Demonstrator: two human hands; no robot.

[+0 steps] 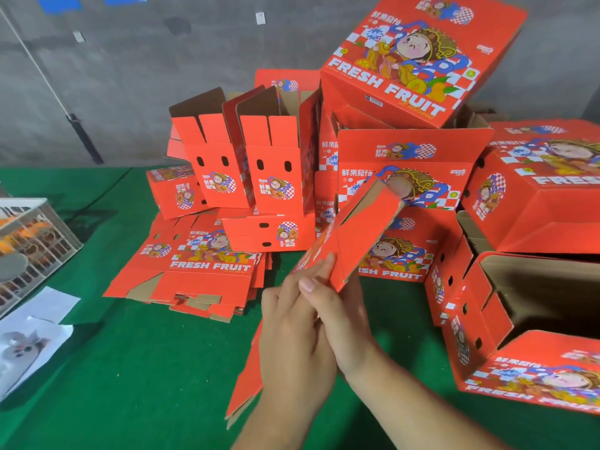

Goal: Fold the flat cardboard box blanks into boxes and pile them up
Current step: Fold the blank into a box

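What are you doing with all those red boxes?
A person is folding fruit boxes on a green table. Both hands, the left hand and the right hand, hold one red blank tilted up, partly bent into shape. A stack of flat blanks lies behind it. Folded boxes are piled at the back and right, and one open box sits near the right edge.

two bare forearms, no sleeves in view, left grip (293, 323), right grip (337, 310)
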